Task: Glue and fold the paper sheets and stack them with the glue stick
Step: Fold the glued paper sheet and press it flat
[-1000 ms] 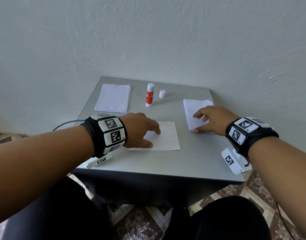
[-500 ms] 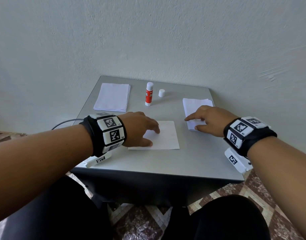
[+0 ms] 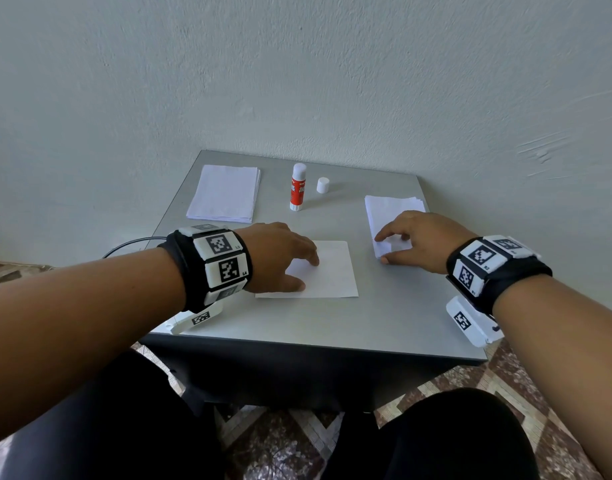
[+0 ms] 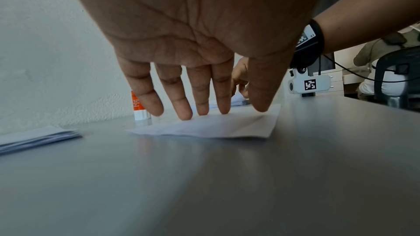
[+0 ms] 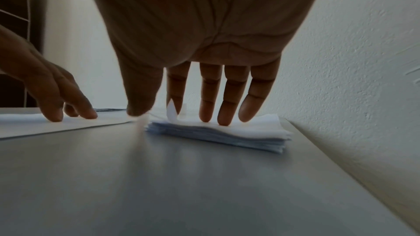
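The left hand (image 3: 280, 256) lies flat, fingers nearly straight and spread, with its fingertips (image 4: 185, 114) pressing the left part of the single white paper sheet (image 3: 332, 271) at the near middle of the grey metal table (image 3: 384, 317); it holds the sheet down and grips nothing. The right hand (image 3: 419, 242) rests on the near end of the right-hand stack of white paper sheets (image 3: 389, 209), three fingers (image 5: 223, 114) straight on the top sheet while thumb and index finger lift its near left corner, which curls up white between them in the right wrist view.

The relation that matters, as I judge it: the stack lies directly under the right hand, its long axis running near to far, just right of the pinned sheet and apart from it. So the right hand is the nearer one for peeling a sheet and carrying it left.

Farther out, the upright red and white glue stick (image 3: 297, 188) stands uncapped at the far middle, beyond the single sheet, its small white cap (image 3: 322, 185) just to its right. A second pile of white paper (image 3: 225, 197) lies at the far left.
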